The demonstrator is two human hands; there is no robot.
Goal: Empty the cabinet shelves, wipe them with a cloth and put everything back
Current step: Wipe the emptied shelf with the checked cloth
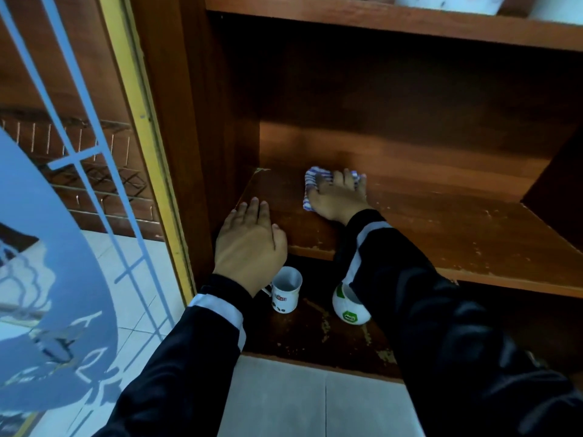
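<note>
My right hand (339,197) presses flat on a blue-and-white striped cloth (312,181) on the middle wooden shelf (441,222), toward its left side. My left hand (250,241) rests with straight fingers on the front left corner of the same shelf and holds nothing. On the bottom shelf (315,342) stand a white mug with a red logo (285,290) and a round white mug with a green logo (350,305), partly hidden by my right sleeve.
The glass cabinet door (79,184) with a yellow frame stands open at the left. An upper shelf (410,26) holds something white at the top edge. Grey floor tiles (299,402) lie below the cabinet.
</note>
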